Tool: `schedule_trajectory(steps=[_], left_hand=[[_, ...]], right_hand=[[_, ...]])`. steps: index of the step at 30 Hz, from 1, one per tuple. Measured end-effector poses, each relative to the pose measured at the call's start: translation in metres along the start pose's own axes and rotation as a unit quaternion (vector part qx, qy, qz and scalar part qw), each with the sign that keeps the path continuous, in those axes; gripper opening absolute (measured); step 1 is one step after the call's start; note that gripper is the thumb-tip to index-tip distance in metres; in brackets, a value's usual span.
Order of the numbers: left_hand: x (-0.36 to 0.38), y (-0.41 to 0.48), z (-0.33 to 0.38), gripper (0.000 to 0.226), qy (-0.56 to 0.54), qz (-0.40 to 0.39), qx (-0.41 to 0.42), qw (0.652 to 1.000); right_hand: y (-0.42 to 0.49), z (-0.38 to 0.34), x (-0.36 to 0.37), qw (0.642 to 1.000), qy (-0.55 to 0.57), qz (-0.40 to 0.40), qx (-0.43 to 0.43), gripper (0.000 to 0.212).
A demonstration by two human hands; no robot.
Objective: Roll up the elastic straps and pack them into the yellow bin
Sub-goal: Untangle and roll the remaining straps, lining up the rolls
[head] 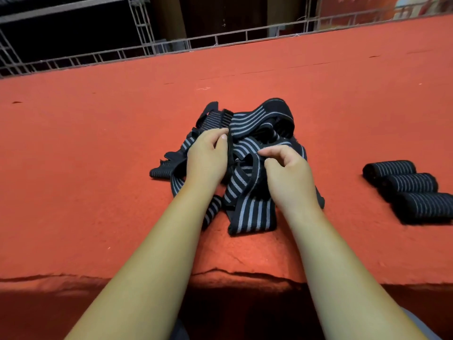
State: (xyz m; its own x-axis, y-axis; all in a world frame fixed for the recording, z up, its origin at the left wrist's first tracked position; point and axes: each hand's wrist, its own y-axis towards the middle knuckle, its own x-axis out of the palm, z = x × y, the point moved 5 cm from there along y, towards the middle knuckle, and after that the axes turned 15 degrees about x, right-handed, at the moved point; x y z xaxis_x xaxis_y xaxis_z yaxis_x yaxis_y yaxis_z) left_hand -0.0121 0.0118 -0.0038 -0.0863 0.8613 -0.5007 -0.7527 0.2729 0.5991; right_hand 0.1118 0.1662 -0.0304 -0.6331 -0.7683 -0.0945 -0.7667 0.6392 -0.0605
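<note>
A tangled heap of black, grey-striped elastic straps (245, 163) is seen at the centre of the red felt table (85, 168), directly ahead of both forearms. No single long axis can be given for the heap; the bands cross in all directions. One broad flat end (252, 214) is laid out at the near edge of the heap, its stripes running near-to-far, approx. between the two wrists and a little closer to the right one.

The left hand (208, 155) is placed on the left side of the heap, w/ thumb and fingers pinched on a dark strap edge that stands up vertically at the heap's middle; it is judged to be grasping that edge. The right hand (286, 173) is held just beside it, on the right side, fingers curled and index extended leftward over the striped bands. Contact w/ the fabric is probable, but whether anything is actually gripped cannot be told.

Three finished rolls (407, 190) are lined up at the far right of the table, touching one another in a row, well apart from the heap, their axes running approx. left-right. The yellow bin is not in view, so its direction from the hands cannot be given.

As a judgement: one strap is being singled out of the tangle, w/ the left hand nearer its held edge; rolling is not yet begun on it, and several straps are left to do.
</note>
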Motion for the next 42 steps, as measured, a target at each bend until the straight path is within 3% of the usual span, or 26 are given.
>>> schedule_trajectory(steps=[3, 5, 7, 9, 11, 14, 16, 18, 22, 26, 28, 30, 32, 36, 42], left_hand=[[-0.017, -0.018, 0.035, 0.024, -0.1, 0.048, 0.016, 0.994], [-0.026, -0.034, 0.058, 0.024, -0.135, 0.056, 0.024, 0.989], [-0.036, -0.051, 0.071, 0.025, -0.157, 0.051, 0.029, 0.986], [-0.041, -0.07, 0.078, 0.026, -0.169, 0.017, 0.033, 0.985], [-0.044, -0.088, 0.079, 0.025, -0.191, -0.029, 0.027, 0.981], [-0.048, -0.109, 0.077, 0.025, -0.179, -0.129, 0.038, 0.975], [-0.052, -0.117, 0.074, 0.026, -0.165, -0.176, 0.031, 0.97], [-0.062, -0.118, 0.073, 0.027, -0.171, -0.148, 0.014, 0.974], [-0.08, -0.111, 0.057, 0.011, -0.181, -0.004, -0.075, 0.981], [-0.056, -0.117, 0.04, 0.039, -0.398, -0.078, -0.227, 0.885], [-0.053, -0.117, 0.032, 0.031, -0.462, -0.03, -0.253, 0.849], [-0.057, -0.114, 0.016, 0.019, -0.461, 0.063, -0.292, 0.836], [-0.063, -0.11, 0.0, 0.012, -0.439, 0.133, -0.296, 0.838], [-0.07, -0.104, -0.009, 0.021, -0.422, 0.176, -0.269, 0.848], [-0.065, -0.103, -0.007, 0.026, -0.418, 0.133, -0.218, 0.872]], right_hand=[[-0.003, -0.005, -0.001, 0.999, 0.027, 0.003, -0.019, 0.026], [-0.007, -0.011, 0.003, 0.995, 0.094, -0.036, 0.025, 0.022], [-0.015, -0.015, 0.009, 0.974, 0.18, -0.098, 0.097, 0.037], [-0.023, -0.016, 0.012, 0.951, 0.228, -0.154, 0.142, 0.048], [-0.027, -0.012, 0.011, 0.939, 0.246, -0.173, 0.165, 0.046], [-0.03, -0.004, 0.01, 0.945, 0.225, -0.173, 0.163, 0.029], [-0.033, -0.002, 0.008, 0.955, 0.205, -0.154, 0.146, 0.033], [-0.04, -0.005, 0.007, 0.96, 0.18, -0.177, 0.118, 0.035], [-0.058, -0.01, 0.008, 0.97, 0.063, -0.221, 0.077, 0.029], [-0.085, -0.016, 0.019, 0.946, -0.072, -0.309, 0.062, 0.031], [-0.097, -0.015, 0.023, 0.923, -0.128, -0.357, 0.064, 0.027], [-0.1, -0.009, 0.024, 0.91, -0.152, -0.378, 0.078, 0.017], [-0.101, -0.002, 0.023, 0.903, -0.168, -0.386, 0.085, 0.027], [-0.1, 0.004, 0.019, 0.887, -0.192, -0.401, 0.124, 0.071], [-0.092, 0.014, 0.023, 0.886, -0.147, -0.413, 0.149, 0.044]])
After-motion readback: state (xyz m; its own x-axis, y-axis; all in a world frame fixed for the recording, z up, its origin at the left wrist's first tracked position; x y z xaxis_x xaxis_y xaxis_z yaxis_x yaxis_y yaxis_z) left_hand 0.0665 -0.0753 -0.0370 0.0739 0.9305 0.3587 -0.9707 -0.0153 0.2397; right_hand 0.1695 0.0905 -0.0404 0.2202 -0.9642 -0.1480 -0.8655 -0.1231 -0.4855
